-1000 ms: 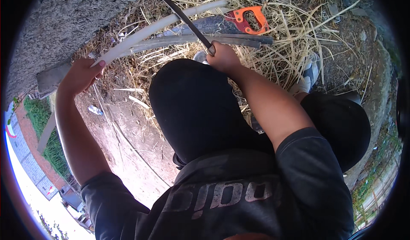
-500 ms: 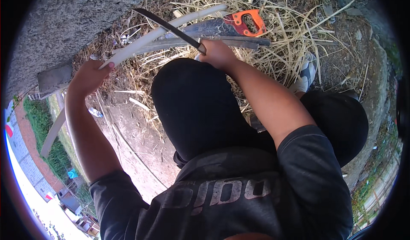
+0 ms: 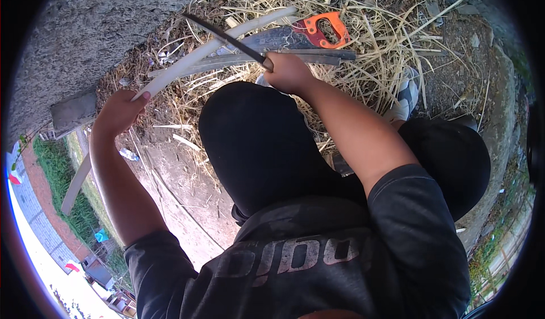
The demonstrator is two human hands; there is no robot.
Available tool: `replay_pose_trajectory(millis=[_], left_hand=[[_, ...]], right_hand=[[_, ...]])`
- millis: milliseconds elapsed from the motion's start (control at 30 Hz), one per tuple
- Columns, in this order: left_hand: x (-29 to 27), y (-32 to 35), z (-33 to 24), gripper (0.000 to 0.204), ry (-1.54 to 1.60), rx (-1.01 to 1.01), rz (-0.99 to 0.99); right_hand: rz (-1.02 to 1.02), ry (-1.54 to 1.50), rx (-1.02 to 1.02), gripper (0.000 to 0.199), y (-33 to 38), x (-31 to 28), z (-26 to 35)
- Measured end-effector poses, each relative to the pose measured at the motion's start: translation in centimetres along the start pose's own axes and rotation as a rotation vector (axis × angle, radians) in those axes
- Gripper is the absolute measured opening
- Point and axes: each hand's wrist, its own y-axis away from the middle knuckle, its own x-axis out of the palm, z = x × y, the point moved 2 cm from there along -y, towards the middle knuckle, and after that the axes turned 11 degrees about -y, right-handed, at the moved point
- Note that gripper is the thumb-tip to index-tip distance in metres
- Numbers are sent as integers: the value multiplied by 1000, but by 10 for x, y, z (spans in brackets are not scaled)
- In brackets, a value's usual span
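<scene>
My left hand [image 3: 120, 112] is closed around a long, pale, curved strip [image 3: 187, 59] that looks like split bamboo. One end of the strip reaches over the straw pile; the other shows behind my left forearm. In my right hand [image 3: 288, 74] is the handle of a long dark machete [image 3: 224, 36]. Its blade slants up to the left and crosses the strip; whether the edge touches it I cannot tell. Beyond them lies a handsaw [image 3: 328, 30] with an orange and red handle. Grey-brown slats [image 3: 284, 56] rest beside the saw, just past my right hand.
Straw-like shavings [image 3: 369, 63] cover the ground ahead of my knees. A rough grey stone wall [image 3: 96, 35] rises at the far left, with a grey block [image 3: 74, 110] at its foot. My shoe [image 3: 407, 94] stands at the right of the shavings. Bare dirt [image 3: 187, 205] lies to my left.
The machete blade has shifted slightly right and down along with my right hand. My left hand is a little lower, and the strip's near end has moved down and right.
</scene>
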Motion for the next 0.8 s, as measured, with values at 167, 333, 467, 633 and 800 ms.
replay_pose_trajectory(millis=[167, 333, 467, 633, 800], left_hand=[[6, 1, -5, 50, -22, 20, 16], [20, 1, 4, 52, 16, 2, 18], [15, -1, 7, 47, 89, 21, 69], [8, -2, -16, 46, 45, 32, 54], [5, 20, -19, 40, -153, 59, -47]], right_hand=[[-179, 135, 152, 28, -6, -15, -63], [-157, 70, 225, 26, 8, -35, -44], [89, 92, 79, 25, 10, -3, 1], [-273, 235, 155, 30, 0, -17, -96], [-229, 130, 195, 30, 4, -44, -79]])
